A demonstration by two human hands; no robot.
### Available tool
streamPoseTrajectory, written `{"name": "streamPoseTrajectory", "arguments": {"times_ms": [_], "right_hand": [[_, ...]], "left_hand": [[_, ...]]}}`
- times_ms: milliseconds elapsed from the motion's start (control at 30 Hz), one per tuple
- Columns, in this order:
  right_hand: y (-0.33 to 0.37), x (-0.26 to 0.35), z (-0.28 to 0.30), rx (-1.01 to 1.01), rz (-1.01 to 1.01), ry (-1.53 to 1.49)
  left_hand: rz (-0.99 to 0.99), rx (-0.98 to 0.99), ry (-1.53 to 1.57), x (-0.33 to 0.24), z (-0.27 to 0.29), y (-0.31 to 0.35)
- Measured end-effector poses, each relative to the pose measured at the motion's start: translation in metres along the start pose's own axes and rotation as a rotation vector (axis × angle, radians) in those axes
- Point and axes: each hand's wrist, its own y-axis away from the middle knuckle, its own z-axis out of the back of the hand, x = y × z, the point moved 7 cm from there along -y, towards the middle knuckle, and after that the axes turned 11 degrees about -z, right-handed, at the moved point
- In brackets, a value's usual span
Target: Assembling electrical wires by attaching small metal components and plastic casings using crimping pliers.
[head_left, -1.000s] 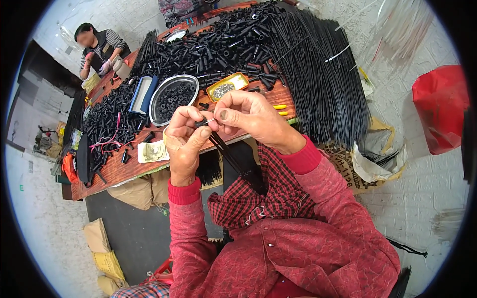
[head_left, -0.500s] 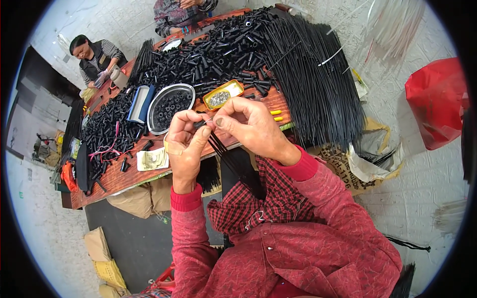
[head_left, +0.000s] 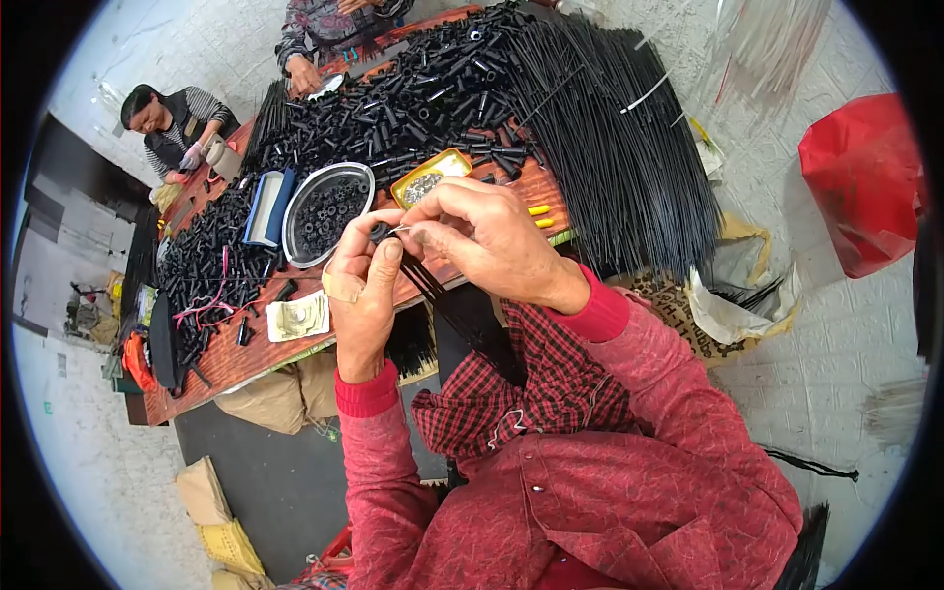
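My left hand (head_left: 360, 295) is closed around a small black ring-shaped part (head_left: 380, 232), gripped between thumb and fingers. Several thin black rods (head_left: 442, 305) hang from it towards my lap. Close beside it, my right hand (head_left: 501, 246) pinches a fine, shiny wire or pin (head_left: 401, 229) whose end points at the ring. Whether that end passes into the ring is too small to tell. Just beyond my hands stand a yellow tray (head_left: 398, 194) of small metal bits and an oval dish (head_left: 287, 222) of black ring-shaped parts.
Black tubular pieces (head_left: 393, 108) cover much of the red wooden table (head_left: 258, 364). A thick sheaf of black rods (head_left: 629, 147) lies on its right side. A blue box (head_left: 270, 206) and folded paper (head_left: 298, 318) are at left. Two people sit across; a red bag (head_left: 860, 187) hangs at right.
My hands have turned slightly, and the black ring shows more plainly between my left fingers. Across the table, a person's hand has come down beside a small white dish. The whole view has shifted slightly.
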Motion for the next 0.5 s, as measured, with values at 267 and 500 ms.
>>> {"name": "streamPoseTrajectory", "arguments": {"times_ms": [267, 500], "right_hand": [[-0.004, -0.008, -0.002, -0.021, 0.031, 0.059], [0.010, -0.100, 0.004, 0.059, -0.295, 0.072]], "left_hand": [[-0.102, 0.014, -0.067, 0.003, -0.004, -0.004], [-0.053, -0.030, 0.400, 0.024, 0.010, -0.002]]}}
